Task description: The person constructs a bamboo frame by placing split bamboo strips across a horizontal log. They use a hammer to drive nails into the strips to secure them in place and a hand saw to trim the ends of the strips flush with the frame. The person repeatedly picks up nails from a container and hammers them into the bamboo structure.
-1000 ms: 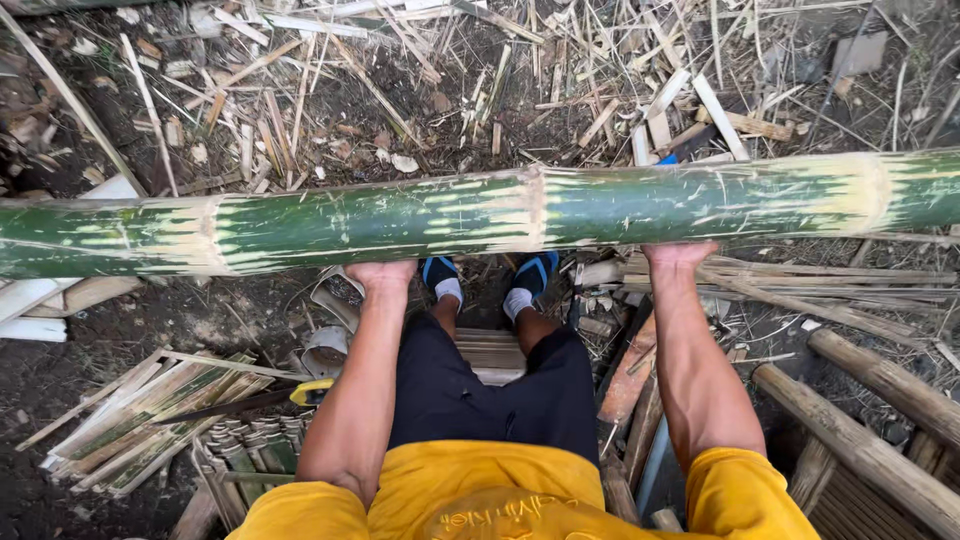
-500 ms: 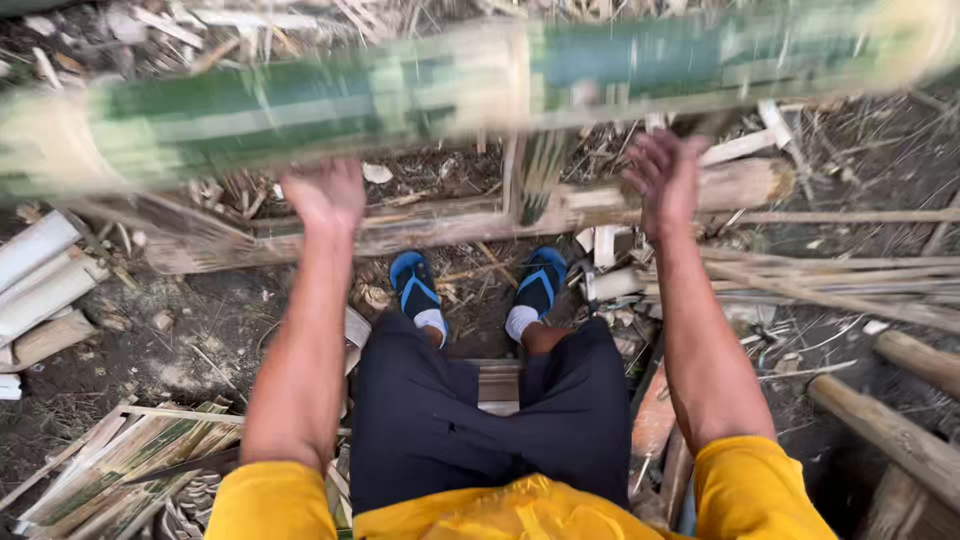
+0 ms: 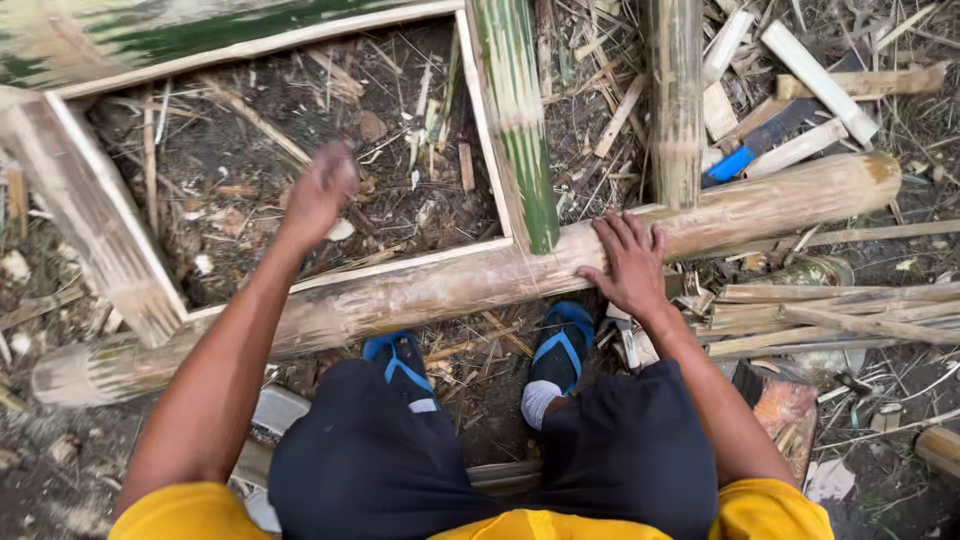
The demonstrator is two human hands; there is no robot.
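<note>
My right hand (image 3: 630,265) lies flat with fingers spread on a pale, stripped bamboo pole (image 3: 420,290) that crosses the ground just beyond my blue sandals (image 3: 560,345). Raised and blurred above the dirt, my left hand (image 3: 320,190) has nothing in it, and its fingers are too smeared to read. A thick green bamboo pole (image 3: 150,30) lies farther off at the top left, out of both hands. Split green bamboo lengths (image 3: 515,120) rest across the pale pole, one ending right beside my right hand.
Another split bamboo piece (image 3: 95,220) leans at the left, and one more (image 3: 675,100) stands at the upper right. Bamboo offcuts and a blue-handled tool (image 3: 735,160) litter the top right. Stacked slats (image 3: 830,310) lie at the right. Dirt with chips fills the middle.
The green pole has left both hands and now lies farther away. My right hand dropped onto the pale pole. My left hand is swinging free.
</note>
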